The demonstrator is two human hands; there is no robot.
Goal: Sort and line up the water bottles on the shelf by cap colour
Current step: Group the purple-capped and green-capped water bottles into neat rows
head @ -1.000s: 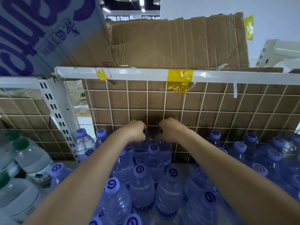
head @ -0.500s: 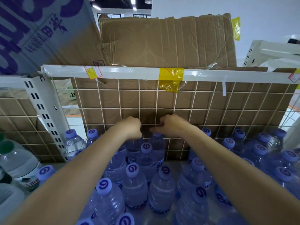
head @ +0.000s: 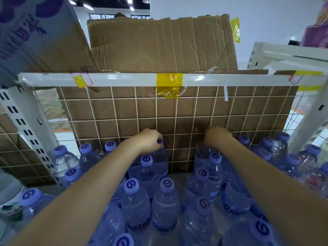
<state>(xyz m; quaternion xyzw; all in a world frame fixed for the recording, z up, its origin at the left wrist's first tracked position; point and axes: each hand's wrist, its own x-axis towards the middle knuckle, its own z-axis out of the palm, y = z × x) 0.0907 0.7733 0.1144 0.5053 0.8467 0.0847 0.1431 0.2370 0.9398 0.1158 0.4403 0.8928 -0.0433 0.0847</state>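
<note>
— What sits nearest, short of the grips?
— Purple-capped bottles standing crowded on the shelf.
— And the grips?
— The left hand curls round the cap of a back-row bottle. The right hand is curled over another bottle; I cannot tell whether it holds it.
— Beyond them?
— A white wire grid backed with cardboard; above, a worn carton and a white wall.

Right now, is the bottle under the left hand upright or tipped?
Upright. The left hand grips the purple cap from above, and the bottle stands straight against the wire grid.
</note>
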